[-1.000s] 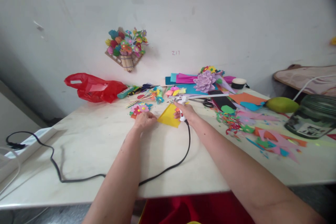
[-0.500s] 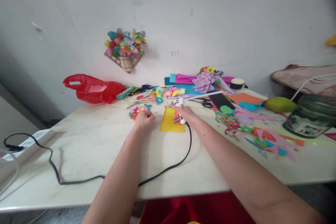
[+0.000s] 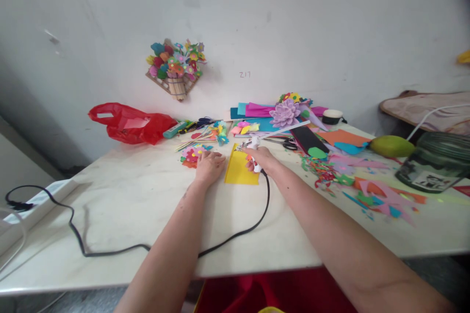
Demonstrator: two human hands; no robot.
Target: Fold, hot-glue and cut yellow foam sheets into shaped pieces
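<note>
My right hand [image 3: 260, 157] is closed around a white hot glue gun [image 3: 256, 165], its front end over the upper part of a yellow sheet [image 3: 240, 171]. The sheet lies flat on the table. A white glue stick [image 3: 284, 130] sticks out beyond the gun. My left hand [image 3: 210, 166] rests on the table just left of the sheet, fingers stretched toward its edge and holding nothing I can see. Behind this hand lie colourful flower cut-outs [image 3: 193, 152], partly covered by it.
A black cord [image 3: 235, 235] runs from the gun toward a power strip [image 3: 44, 205]. Scissors [image 3: 288, 143], a red plastic bag [image 3: 132, 124] and a purple flower [image 3: 285, 113] lie at the back. Coloured scraps [image 3: 382, 198] and a glass jar [image 3: 433, 164] are at right.
My left hand has moved right, from the flower cut-outs toward the yellow sheet, and its fingers have stretched out. My right hand and the glue gun have shifted slightly right.
</note>
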